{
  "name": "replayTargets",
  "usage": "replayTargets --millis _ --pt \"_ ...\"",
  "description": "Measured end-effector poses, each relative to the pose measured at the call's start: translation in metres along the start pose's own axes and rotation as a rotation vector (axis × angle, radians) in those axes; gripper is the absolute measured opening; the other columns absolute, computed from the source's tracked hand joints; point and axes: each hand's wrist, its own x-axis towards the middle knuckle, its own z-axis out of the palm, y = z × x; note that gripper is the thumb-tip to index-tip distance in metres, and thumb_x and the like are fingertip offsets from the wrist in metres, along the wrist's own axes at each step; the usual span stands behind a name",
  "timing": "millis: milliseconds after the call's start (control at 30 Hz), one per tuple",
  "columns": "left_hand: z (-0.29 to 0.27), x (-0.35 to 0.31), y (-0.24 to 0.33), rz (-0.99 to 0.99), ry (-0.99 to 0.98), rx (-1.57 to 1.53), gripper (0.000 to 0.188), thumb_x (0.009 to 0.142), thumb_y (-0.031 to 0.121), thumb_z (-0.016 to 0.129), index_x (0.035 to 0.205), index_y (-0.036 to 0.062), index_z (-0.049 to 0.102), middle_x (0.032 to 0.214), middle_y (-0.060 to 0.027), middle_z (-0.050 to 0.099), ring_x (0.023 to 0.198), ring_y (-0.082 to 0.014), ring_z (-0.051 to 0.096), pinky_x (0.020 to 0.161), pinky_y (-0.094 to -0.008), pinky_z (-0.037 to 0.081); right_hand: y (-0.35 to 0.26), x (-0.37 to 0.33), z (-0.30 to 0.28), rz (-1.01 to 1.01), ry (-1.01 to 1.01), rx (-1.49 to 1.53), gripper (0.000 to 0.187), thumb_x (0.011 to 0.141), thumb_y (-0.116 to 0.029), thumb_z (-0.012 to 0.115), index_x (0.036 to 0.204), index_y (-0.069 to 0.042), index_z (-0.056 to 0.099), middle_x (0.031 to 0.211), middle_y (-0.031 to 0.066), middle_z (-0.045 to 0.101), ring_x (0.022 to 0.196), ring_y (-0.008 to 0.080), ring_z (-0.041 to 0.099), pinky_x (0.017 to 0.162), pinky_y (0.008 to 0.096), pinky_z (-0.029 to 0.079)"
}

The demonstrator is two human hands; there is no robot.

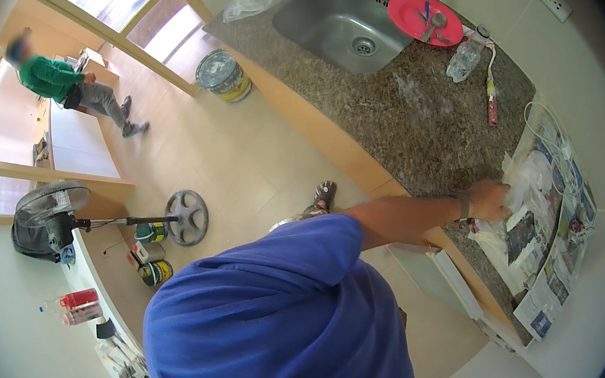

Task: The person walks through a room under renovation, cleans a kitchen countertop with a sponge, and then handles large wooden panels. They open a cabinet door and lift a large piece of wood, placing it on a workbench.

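"Speckled brown tabletop (415,135) bends along the wall, with a steel sink (315,28) let into it; where is the grip at work?"

"Well to the right of the sink and nearer the body; the left grip (493,201), which I take as left from the run of the sleeve, is at the edge of some crumpled clear plastic (533,172) on newspaper (540,313); the fingers look bent, but I cannot tell whether they pinch anything; the right grip is out of view."

"How far along does it look?"

"Partway at most, I judge; the newspaper is spread over the tabletop's end, right of the sink, yet the plastic lies loose on it in a heap, so that part seems left to deal with."

"And farther out?"

"Between newspaper and sink lie a red-ended tool (493,110) and a clear bottle (466,58); a red plate (403,11) with cutlery (438,21) sits at the sink's right rim; another clear bag (254,2) lies just left of the sink; a bucket (218,73) stands on the floor, left of the sink and lower; well left of the sink, a person in green (51,79) is in the next room."
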Motion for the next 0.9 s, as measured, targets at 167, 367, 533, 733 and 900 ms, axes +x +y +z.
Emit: replayTargets --millis 167,367,533,733,900 --pt "-0.043 -0.038 0.006 0.054 -0.016 -0.028 0.049 0.077 0.032 0.057 0.114 0.0002 0.051 0.105 -0.0186 0.056 0.106 -0.0339 0.050 0.091 -0.0403 0.039 -0.032 -0.019 0.008 0.002 0.022 0.066 0.016 0.074 -0.015 0.057 0.075 0.002 0.057 0.060 0.0104 0.056 0.052 0.0206 0.055 0.050 0.0353 0.046" --pt "-0.069 -0.114 -0.025 0.132 -0.003 -0.039 0.036 0.085 0.027 0.053 0.112 0.0031 0.054 0.105 -0.0160 0.056 0.106 -0.0313 0.050 0.090 -0.0393 0.040 -0.060 -0.011 0.005 -0.169 -0.020 -0.019 0.018 0.075 -0.017 0.056 0.074 0.001 0.058 0.061 0.0082 0.056 0.050 0.0191 0.053 0.051 0.0311 0.043" --pt "-0.089 -0.197 -0.059 -0.109 -0.248 -0.088 0.043 0.085 0.032 0.057 0.116 0.0036 0.053 0.109 -0.0155 0.056 0.098 -0.0291 0.056 0.082 -0.0372 0.046 -0.099 -0.021 0.012 -0.250 -0.016 0.132 0.022 0.078 -0.023 0.058 0.077 -0.001 0.058 0.062 0.0058 0.056 0.055 0.0159 0.055 0.053 0.0271 0.043" --pt "-0.073 -0.233 -0.072 -0.301 -0.366 -0.199 0.052 0.082 0.037 0.062 0.115 -0.0015 0.051 0.109 -0.0211 0.056 0.099 -0.0270 0.057 0.085 -0.0354 0.045 -0.202 -0.077 0.037 -0.494 -0.278 0.601 0.024 0.089 -0.022 0.051 0.094 0.000 0.058 0.075 0.0070 0.058 0.070 0.0163 0.059 0.064 0.0287 0.048" --pt "-0.070 -0.220 -0.060 -0.319 -0.508 -0.434 0.048 0.084 0.033 0.060 0.116 -0.0024 0.050 0.105 -0.0151 0.059 0.094 -0.0194 0.057 0.084 -0.0319 0.044 -0.251 -0.103 0.057 -0.626 -0.397 0.727 0.025 0.092 -0.021 0.045 0.095 0.001 0.057 0.081 0.0088 0.060 0.076 0.0183 0.060 0.072 0.0290 0.047"
